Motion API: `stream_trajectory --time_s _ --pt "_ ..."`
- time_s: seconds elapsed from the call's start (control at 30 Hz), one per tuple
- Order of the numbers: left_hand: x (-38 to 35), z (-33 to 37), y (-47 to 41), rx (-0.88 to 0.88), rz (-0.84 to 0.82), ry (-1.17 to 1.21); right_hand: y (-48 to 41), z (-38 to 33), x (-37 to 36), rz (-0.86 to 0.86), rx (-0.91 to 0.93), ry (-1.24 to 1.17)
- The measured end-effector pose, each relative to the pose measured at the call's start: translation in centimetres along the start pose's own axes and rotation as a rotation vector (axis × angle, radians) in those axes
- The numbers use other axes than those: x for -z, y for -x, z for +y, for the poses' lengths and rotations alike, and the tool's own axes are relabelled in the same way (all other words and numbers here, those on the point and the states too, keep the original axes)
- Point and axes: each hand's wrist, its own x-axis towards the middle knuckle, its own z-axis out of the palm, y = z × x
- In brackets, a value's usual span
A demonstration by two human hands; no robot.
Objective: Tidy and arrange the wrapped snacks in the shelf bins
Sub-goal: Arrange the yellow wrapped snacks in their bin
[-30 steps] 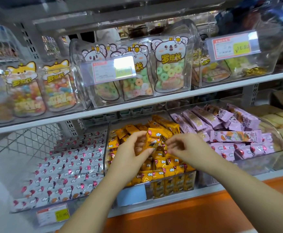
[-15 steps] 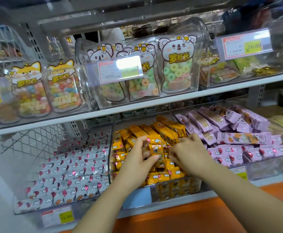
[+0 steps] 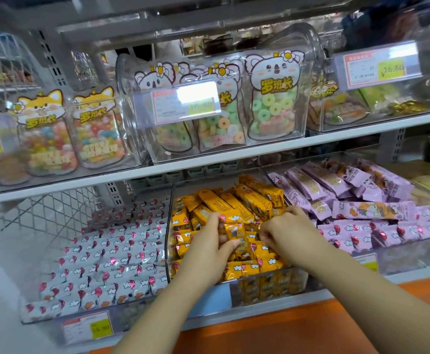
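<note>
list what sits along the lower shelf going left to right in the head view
white snacks → yellow snacks → purple snacks → pale packs at the right edge

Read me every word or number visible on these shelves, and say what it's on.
"罗班长": koala pouches and fox pouches.
"36.80", roughly: upper right price tag.
Other price tags and snack wrappers: too blurred to read.
</note>
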Motion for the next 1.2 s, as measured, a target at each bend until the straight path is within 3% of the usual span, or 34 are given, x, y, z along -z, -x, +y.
stream_trajectory --time_s 0.4,0.6,0.73,0.9,1.03,1.2 --pt "-0.4 0.9 -0.9 -0.076 -0.130 -0.428 0.6 0.2 0.1 0.010 0.032 -0.001" --pt "-0.5 1.9 -1.4 -0.011 -0.181 -0.547 1.1 2.0 2.2 0.104 -0.050 -0.067" --pt "-0.5 1.7 -0.7 -0.054 -0.190 -0.494 2.0 3.0 2.2 0.043 -0.109 0.043" --pt "0.3 1.3 -0.8 -0.096 -0.160 -0.117 1.8 2.5 1.5 0.001 -0.084 0.202" --pt "0.0 1.1 -1.4 -0.174 -0.152 -0.220 1.0 2.3 1.2 -0.017 -0.098 0.265" --pt "-0.3 0.1 -2.2 -0.149 -0.201 -0.404 0.9 2.6 1.6 -0.014 -0.069 0.171"
